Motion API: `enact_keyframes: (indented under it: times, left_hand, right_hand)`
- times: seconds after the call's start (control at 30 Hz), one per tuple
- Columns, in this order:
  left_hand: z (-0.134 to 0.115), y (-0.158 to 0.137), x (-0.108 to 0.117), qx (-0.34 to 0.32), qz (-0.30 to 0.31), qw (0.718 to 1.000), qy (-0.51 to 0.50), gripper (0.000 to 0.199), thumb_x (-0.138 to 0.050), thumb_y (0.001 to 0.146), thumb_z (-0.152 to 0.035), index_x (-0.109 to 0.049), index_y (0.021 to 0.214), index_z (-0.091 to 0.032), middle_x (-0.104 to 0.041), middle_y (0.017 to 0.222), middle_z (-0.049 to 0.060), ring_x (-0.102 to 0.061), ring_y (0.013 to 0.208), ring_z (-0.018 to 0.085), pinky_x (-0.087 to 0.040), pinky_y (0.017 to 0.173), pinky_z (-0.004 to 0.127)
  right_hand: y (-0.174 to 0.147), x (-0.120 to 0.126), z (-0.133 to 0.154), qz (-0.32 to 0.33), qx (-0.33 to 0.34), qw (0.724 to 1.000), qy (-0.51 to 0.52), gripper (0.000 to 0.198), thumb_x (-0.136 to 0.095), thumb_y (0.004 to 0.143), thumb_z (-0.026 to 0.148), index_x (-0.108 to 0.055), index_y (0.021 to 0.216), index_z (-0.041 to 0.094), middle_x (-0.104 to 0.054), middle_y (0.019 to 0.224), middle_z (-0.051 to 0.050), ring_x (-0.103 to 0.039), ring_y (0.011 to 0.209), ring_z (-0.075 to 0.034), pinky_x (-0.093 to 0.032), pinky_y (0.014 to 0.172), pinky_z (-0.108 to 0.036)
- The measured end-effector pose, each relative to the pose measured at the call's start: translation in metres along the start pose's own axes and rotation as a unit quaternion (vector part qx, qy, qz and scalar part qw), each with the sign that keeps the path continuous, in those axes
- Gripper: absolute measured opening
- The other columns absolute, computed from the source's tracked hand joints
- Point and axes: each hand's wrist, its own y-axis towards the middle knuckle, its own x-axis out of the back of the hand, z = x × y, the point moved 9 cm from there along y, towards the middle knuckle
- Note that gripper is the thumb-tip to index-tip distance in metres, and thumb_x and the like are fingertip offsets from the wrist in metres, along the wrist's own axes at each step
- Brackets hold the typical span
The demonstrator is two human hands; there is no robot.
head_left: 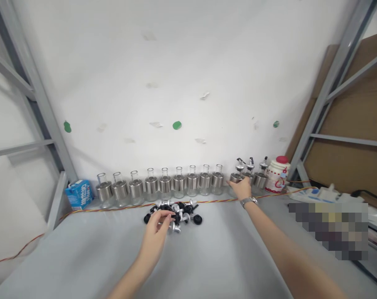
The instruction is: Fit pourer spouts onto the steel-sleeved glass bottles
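Along the back edge of a grey, smooth-topped table (207, 257), a person's right hand (242, 190) is clamped around a clear glass bottle with a brushed-steel sleeve (236, 178), which stands upright toward the back right corner, topped by a silver-and-black pour spout (239, 166). Two matching spouted bottles (260, 180) stand just to its right; nine open-necked bottles (165, 185) line the edge to its left. The left hand (155, 228) reaches into a loose heap of silver-and-black pour spouts (186, 216) near the middle of the back edge, thumb and fingertips close together; whether they grip one cannot be told. The bottle should prove stiff, fairly light if empty, breakable at its glass neck and slick on the metal, best taken around the sleeve. The loose spouts look light and small, best pinched by the silver collar.
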Motion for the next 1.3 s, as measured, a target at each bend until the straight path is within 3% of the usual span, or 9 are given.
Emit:
enact_keyframes:
  times: [0.13, 0.33, 0.47, 0.7, 0.87, 0.97, 1.07, 1.13, 1.3]
  left_hand:
    - [-0.001, -0.001, -0.002, -0.010, 0.007, 1.000, 0.002, 0.024, -0.052, 0.073, -0.037, -0.060, 0.083, -0.016, -0.061, 0.090, 0.008, -0.059, 0.082, 0.020, -0.044, 0.067, 0.029]
    - [-0.008, -0.005, -0.006, -0.016, 0.024, 0.999, 0.014, 0.024, -0.050, 0.075, -0.036, -0.059, 0.084, -0.016, -0.060, 0.090, 0.007, -0.058, 0.082, 0.019, -0.044, 0.068, 0.028]
    - [-0.010, -0.005, -0.006, -0.016, 0.018, 1.000, 0.013, 0.024, -0.051, 0.074, -0.037, -0.060, 0.082, -0.016, -0.060, 0.089, 0.007, -0.058, 0.080, 0.019, -0.044, 0.067, 0.028]
    - [-0.012, -0.006, -0.006, -0.041, 0.013, 0.998, 0.052, 0.021, -0.050, 0.075, -0.034, -0.062, 0.082, -0.018, -0.061, 0.083, 0.005, -0.059, 0.078, 0.019, -0.043, 0.068, 0.029]
    - [-0.012, -0.005, -0.007, -0.040, 0.022, 0.998, 0.048, 0.023, -0.048, 0.076, -0.035, -0.061, 0.082, -0.017, -0.061, 0.086, 0.007, -0.058, 0.079, 0.019, -0.043, 0.068, 0.029]
    - [-0.013, -0.007, -0.007, -0.040, 0.019, 0.998, 0.051, 0.023, -0.049, 0.075, -0.036, -0.061, 0.082, -0.017, -0.060, 0.086, 0.006, -0.058, 0.079, 0.019, -0.043, 0.069, 0.029]
    - [-0.013, -0.007, -0.007, -0.038, 0.016, 0.997, 0.058, 0.024, -0.049, 0.074, -0.037, -0.062, 0.081, -0.018, -0.060, 0.085, 0.006, -0.058, 0.079, 0.019, -0.043, 0.069, 0.029]
    - [-0.011, -0.007, -0.007, -0.039, 0.013, 0.997, 0.063, 0.023, -0.049, 0.075, -0.037, -0.061, 0.081, -0.018, -0.059, 0.085, 0.006, -0.058, 0.079, 0.019, -0.043, 0.069, 0.029]
    - [-0.005, -0.001, -0.002, -0.038, -0.004, 0.998, 0.050, 0.023, -0.050, 0.074, -0.037, -0.061, 0.081, -0.017, -0.059, 0.086, 0.006, -0.058, 0.077, 0.019, -0.044, 0.066, 0.028]
  right_hand:
    - [0.001, -0.012, -0.005, 0.000, -0.014, 0.999, -0.040, 0.071, -0.066, 0.055, 0.038, -0.034, 0.111, 0.008, -0.054, 0.103, -0.024, -0.055, 0.093, -0.031, -0.042, 0.076, -0.040]
    - [-0.003, -0.018, -0.003, 0.013, 0.038, 0.997, -0.067, 0.070, -0.060, 0.063, 0.039, -0.029, 0.116, 0.008, -0.049, 0.112, -0.022, -0.051, 0.102, -0.028, -0.040, 0.081, -0.035]
    - [-0.014, -0.012, -0.003, 0.025, 0.055, 0.993, -0.103, 0.058, -0.061, 0.063, 0.035, -0.038, 0.109, 0.008, -0.053, 0.106, -0.022, -0.050, 0.101, -0.030, -0.038, 0.083, -0.038]
    - [-0.017, -0.003, -0.006, 0.044, 0.022, 0.988, -0.147, 0.040, -0.061, 0.063, 0.039, -0.051, 0.090, 0.010, -0.058, 0.092, -0.025, -0.053, 0.094, -0.037, -0.039, 0.074, -0.049]
    - [-0.017, -0.002, -0.001, 0.070, 0.024, 0.992, -0.102, 0.033, -0.049, 0.071, 0.046, -0.057, 0.068, 0.014, -0.061, 0.075, -0.020, -0.057, 0.082, -0.035, -0.039, 0.069, -0.052]
    - [-0.026, -0.009, 0.020, 0.067, 0.094, 0.993, -0.036, 0.036, -0.043, 0.075, 0.043, -0.056, 0.093, 0.014, -0.059, 0.095, -0.016, -0.055, 0.092, -0.027, -0.040, 0.079, -0.043]
    - [-0.033, -0.026, 0.039, 0.076, 0.146, 0.986, 0.020, 0.056, -0.053, 0.066, 0.037, -0.043, 0.115, 0.012, -0.051, 0.114, -0.015, -0.048, 0.104, -0.023, -0.038, 0.086, -0.036]
    - [-0.032, -0.040, 0.042, 0.085, 0.141, 0.986, 0.040, 0.061, -0.058, 0.061, 0.035, -0.042, 0.114, 0.011, -0.052, 0.112, -0.015, -0.049, 0.103, -0.024, -0.039, 0.085, -0.035]
    - [-0.029, -0.055, 0.036, 0.088, 0.078, 0.991, 0.070, 0.048, -0.064, 0.054, 0.036, -0.051, 0.094, 0.012, -0.061, 0.085, -0.011, -0.058, 0.079, -0.025, -0.045, 0.069, -0.035]
